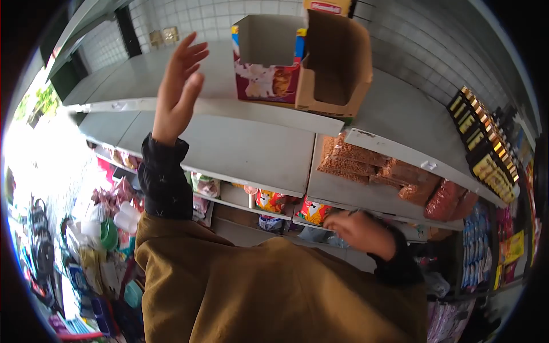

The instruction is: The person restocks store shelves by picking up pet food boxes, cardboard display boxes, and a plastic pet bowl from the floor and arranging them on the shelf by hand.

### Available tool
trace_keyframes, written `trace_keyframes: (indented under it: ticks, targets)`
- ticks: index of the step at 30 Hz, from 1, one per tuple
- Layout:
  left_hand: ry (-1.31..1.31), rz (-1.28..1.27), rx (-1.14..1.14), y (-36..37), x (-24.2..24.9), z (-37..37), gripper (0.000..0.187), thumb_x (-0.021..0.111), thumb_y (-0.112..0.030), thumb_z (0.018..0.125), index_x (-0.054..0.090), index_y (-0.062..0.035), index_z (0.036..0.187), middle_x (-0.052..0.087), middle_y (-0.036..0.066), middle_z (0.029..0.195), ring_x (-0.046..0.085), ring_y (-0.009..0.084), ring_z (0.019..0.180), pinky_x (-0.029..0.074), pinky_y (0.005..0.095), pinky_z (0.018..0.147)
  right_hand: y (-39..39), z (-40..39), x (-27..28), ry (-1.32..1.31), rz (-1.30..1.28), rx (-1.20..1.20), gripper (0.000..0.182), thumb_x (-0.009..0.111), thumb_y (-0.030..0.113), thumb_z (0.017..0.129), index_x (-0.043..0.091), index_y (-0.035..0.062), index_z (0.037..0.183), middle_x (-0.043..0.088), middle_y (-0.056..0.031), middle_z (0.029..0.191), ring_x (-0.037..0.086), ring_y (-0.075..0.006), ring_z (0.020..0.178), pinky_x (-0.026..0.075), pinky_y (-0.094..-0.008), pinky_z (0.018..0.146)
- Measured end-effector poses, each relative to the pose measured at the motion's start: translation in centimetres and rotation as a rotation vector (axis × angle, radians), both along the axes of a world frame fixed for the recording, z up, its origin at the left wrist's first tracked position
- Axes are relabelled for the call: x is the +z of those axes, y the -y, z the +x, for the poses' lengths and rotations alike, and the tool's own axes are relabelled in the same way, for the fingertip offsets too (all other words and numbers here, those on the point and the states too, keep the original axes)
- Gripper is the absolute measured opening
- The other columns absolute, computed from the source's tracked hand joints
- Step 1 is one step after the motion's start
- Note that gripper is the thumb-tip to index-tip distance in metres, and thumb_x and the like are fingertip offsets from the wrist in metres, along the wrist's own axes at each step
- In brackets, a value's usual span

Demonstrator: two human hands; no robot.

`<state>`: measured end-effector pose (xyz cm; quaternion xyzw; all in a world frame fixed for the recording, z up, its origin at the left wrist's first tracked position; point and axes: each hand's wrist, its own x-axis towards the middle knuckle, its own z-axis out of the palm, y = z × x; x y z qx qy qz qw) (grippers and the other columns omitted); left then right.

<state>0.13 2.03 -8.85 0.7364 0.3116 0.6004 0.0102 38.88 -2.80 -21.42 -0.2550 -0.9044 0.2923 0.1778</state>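
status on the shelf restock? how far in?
Done: two opened display cartons, a printed one and a plain brown one, stand side by side on the top shelf; both look empty. In hand: nothing; the left hand is raised open beside the printed carton, the right hand is low by the lower shelves. Left: most of the top shelf is bare.

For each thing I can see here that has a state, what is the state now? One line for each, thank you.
left hand: raised, open, fingers spread, holding nothing
right hand: low in front of the shelves; whether it holds anything cannot be told
printed carton: upright on top shelf, top open, looks empty
brown cardboard box: upright beside the printed carton, front cut open, empty
bags of brown grains: lying stacked on second shelf
top shelf: mostly bare
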Motion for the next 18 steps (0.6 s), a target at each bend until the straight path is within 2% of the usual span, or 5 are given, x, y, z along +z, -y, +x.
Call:
trace_keyframes:
  ticks: [2, 3, 5, 13, 18]
  targets:
    - [0.032, 0.09, 0.103, 2.5, -1.9, -0.5, 0.059, 0.049, -0.034, 0.094, 0.029, -0.0006, 0.139, 0.053, 0.017, 0.121, 0.054, 0.0248, 0.112, 0.04, 0.0343, 0.097, -0.8, 5.7, -9.2, 0.412, 0.008, 0.011, 0.02, 0.058, 0.005, 0.072, 0.064, 0.0046, 0.091, 0.062, -0.017, 0.073, 0.062, -0.0336, 0.07, 0.05, -0.0401, 0.062]
    - [0.095, 0.078, 0.147, 3.9, -3.2, -0.9, 0.055, 0.048, -0.033, 0.095, 0.033, 0.0004, 0.136, 0.054, 0.016, 0.119, 0.055, 0.0239, 0.11, 0.04, 0.0335, 0.096, -0.4, 8.0, -12.0, 0.769, 0.059, 0.032, 0.017, 0.058, 0.009, 0.071, 0.065, 0.0055, 0.086, 0.061, -0.0185, 0.07, 0.062, -0.0343, 0.068, 0.048, -0.043, 0.062]
    - [0.22, 0.045, 0.25, 7.2, -6.3, -1.7, 0.049, 0.045, -0.031, 0.096, 0.04, 0.0023, 0.131, 0.057, 0.014, 0.114, 0.056, 0.0222, 0.107, 0.042, 0.032, 0.093, -0.3, 11.9, -15.1, 1.182, -0.396, 0.557, 0.025, 0.06, 0.015, 0.074, 0.066, 0.0077, 0.097, 0.064, -0.0179, 0.08, 0.063, -0.0343, 0.076, 0.049, -0.0411, 0.066]
    - [0.531, -0.517, 0.515, 19.1, -19.5, -2.6, 0.042, 0.04, -0.031, 0.098, 0.053, 0.0041, 0.117, 0.061, 0.009, 0.097, 0.058, 0.0164, 0.092, 0.044, 0.029, 0.087, -3.8, 11.2, -20.9, 1.233, -0.403, 0.819, 0.027, 0.06, 0.016, 0.075, 0.063, 0.0088, 0.101, 0.064, -0.018, 0.083, 0.063, -0.0341, 0.078, 0.049, -0.0409, 0.067]
    - [0.787, -0.55, 0.544, 24.5, -22.0, -0.6, 0.047, 0.036, -0.035, 0.098, 0.052, 0.0044, 0.118, 0.06, 0.009, 0.102, 0.059, 0.0181, 0.094, 0.044, 0.0315, 0.089, -4.7, 9.6, -23.5, 1.247, -0.378, 0.896, 0.029, 0.061, 0.017, 0.075, 0.062, 0.0096, 0.103, 0.064, -0.018, 0.085, 0.063, -0.0339, 0.079, 0.049, -0.0407, 0.068]
